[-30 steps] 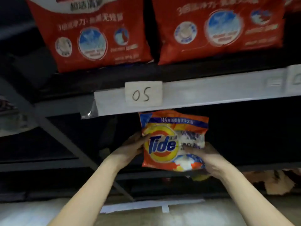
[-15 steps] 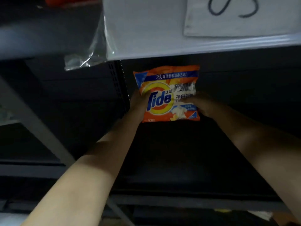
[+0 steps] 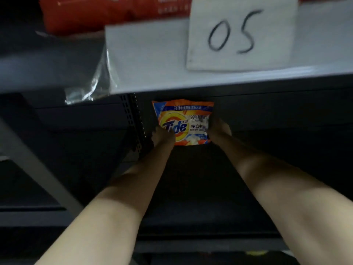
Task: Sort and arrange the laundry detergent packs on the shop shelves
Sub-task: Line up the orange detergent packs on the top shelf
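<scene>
An orange Tide detergent pack (image 3: 184, 121) stands upright deep inside the dark lower shelf (image 3: 200, 217), near its back wall. My left hand (image 3: 162, 136) grips the pack's lower left side and my right hand (image 3: 218, 131) grips its right side. Both forearms reach far in under the upper shelf edge. The fingers behind the pack are hidden.
The grey upper shelf edge (image 3: 152, 60) carries a paper label reading "05" (image 3: 240, 33). A red detergent bag (image 3: 99, 14) sits on that upper shelf. A perforated upright post (image 3: 133, 119) stands just left of the pack. A clear plastic scrap (image 3: 89, 87) hangs at the left.
Both hands have carried the Tide pack from the shelf's front opening deeper toward the back wall. My view has moved closer in under the labelled shelf edge.
</scene>
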